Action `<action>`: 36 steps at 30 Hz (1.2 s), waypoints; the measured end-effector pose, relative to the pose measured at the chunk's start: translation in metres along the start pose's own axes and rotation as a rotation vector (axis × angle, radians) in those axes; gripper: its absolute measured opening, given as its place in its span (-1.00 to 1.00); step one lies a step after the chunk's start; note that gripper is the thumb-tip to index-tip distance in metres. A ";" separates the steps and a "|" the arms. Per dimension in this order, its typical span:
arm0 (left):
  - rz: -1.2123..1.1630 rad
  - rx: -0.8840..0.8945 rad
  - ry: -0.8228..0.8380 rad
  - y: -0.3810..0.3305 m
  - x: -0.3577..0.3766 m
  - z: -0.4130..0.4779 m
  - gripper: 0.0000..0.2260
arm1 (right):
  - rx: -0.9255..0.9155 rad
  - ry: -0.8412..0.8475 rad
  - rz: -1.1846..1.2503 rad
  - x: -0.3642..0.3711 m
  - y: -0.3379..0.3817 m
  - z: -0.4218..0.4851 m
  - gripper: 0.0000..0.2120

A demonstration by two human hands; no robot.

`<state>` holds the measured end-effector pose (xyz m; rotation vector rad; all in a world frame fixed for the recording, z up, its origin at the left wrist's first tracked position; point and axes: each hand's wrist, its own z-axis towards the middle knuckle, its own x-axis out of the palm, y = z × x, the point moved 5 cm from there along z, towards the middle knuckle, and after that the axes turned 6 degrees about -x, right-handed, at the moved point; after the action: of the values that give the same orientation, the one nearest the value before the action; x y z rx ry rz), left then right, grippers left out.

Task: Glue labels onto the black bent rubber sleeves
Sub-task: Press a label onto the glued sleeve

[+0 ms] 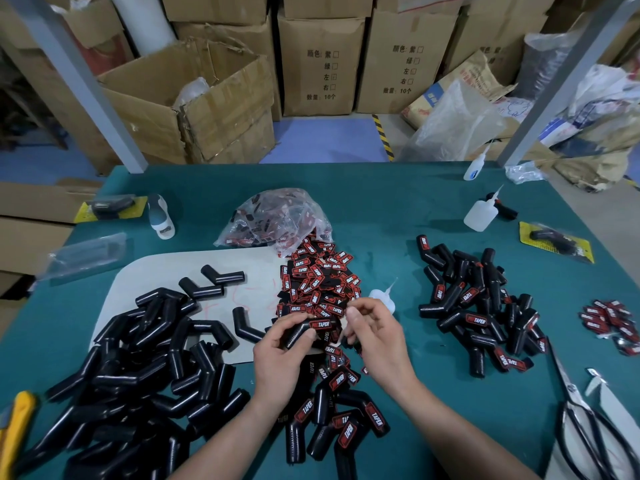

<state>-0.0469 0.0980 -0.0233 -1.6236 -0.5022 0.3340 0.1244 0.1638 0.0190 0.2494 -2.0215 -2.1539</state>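
Note:
My left hand (pixel 280 348) grips a black bent rubber sleeve (pixel 304 332) with a red and black TAPER label on its upper arm. My right hand (pixel 375 332) is just right of it with curled fingers at the sleeve's end; whether it holds anything is unclear. A pile of loose labels (pixel 318 282) lies behind my hands, spilling from a clear bag (pixel 273 216). Unlabelled sleeves (pixel 138 368) are heaped at the left. Labelled sleeves (pixel 481 313) lie at the right and others (pixel 343 420) below my hands. A small glue bottle (pixel 382 296) lies behind my right hand.
Green table (pixel 398 220) with a white sheet (pixel 166 275) under the left pile. Two more squeeze bottles (pixel 481 211) (pixel 476 166) at the back right. Scissors (pixel 585 417) at the right edge, a yellow cutter (pixel 15 427) at the left, a small label heap (pixel 613 323) far right. Cardboard boxes behind.

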 end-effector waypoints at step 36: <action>-0.062 -0.054 0.021 0.001 0.001 -0.001 -0.76 | 0.212 0.131 0.229 0.017 -0.033 -0.006 -0.63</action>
<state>-0.0458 0.0975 -0.0239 -1.6581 -0.5478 0.2586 0.1089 0.1560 -0.0140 0.1722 -2.0895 -1.7455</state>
